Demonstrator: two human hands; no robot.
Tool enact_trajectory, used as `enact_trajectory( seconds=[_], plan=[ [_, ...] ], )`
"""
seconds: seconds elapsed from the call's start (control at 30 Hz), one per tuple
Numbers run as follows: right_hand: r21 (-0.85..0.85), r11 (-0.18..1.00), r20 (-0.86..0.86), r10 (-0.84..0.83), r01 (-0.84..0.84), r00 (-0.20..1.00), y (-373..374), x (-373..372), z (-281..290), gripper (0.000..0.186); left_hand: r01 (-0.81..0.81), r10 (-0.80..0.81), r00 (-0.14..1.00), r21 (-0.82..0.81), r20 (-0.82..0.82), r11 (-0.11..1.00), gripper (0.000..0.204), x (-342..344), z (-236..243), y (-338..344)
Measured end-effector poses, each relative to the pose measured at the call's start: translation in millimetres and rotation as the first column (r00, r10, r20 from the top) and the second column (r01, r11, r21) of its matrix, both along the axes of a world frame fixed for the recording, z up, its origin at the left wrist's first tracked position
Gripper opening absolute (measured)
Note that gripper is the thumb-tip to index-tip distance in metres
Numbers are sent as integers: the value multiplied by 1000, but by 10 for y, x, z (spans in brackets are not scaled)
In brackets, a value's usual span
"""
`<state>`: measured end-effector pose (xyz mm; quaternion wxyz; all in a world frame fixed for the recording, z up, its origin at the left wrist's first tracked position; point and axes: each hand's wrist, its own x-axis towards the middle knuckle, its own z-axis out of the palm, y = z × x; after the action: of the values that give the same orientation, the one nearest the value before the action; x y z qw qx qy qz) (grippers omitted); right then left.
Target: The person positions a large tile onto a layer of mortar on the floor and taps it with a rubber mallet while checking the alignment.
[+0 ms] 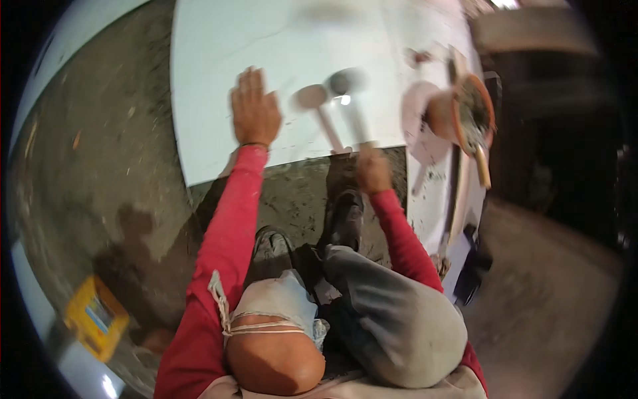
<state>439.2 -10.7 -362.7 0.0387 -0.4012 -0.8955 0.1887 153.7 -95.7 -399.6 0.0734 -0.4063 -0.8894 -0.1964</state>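
Observation:
My left hand [256,114] lies flat, fingers stretched out together, on a large white tile [212,126]. In my closed right hand [373,171] is the handle of a mallet [345,82]. The mallet is smeared by motion; its dark round head is over the tile, to the right of my left hand. A shadow of the mallet falls on the tile beside it. Whether the head touches the tile I cannot tell. The tile's near edge runs just in front of my right hand, with grey mortar [292,193] showing below it.
At the right, an orange pan [493,113] holds grey mortar and a tool with a wooden handle [484,171]. It stands on more white tile [422,193]. A yellow object [86,326] lies at the lower left. Rough grey mortar bed [86,179] spreads along the left. My shoes [347,223] are close to the tile edge.

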Motion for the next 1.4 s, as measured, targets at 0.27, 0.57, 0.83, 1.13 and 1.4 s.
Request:
enact_trajectory(
  seconds=[0.27,0.57,0.83,1.13,1.4],
  plan=[
    [-280,924,-620,-381,261,686,-531,-620,1044,21,20,-22,976,-14,-216,1000,56,-74,-73,-250],
    [-214,931,-547,-365,296,753,-374,-468,1182,20,50,-65,983,-90,-174,995,57,-74,-89,-369],
    [-257,892,-263,-434,371,861,-466,-104,557,21,57,-77,990,-168,-115,984,59,364,63,-296],
    [-205,926,-129,-346,317,929,-482,385,46,26,70,-80,994,-131,-76,989,57,464,40,-243],
    [-83,957,-708,-254,279,659,-318,201,667,25,73,-80,995,-134,-53,988,56,485,40,-241]
  ],
)
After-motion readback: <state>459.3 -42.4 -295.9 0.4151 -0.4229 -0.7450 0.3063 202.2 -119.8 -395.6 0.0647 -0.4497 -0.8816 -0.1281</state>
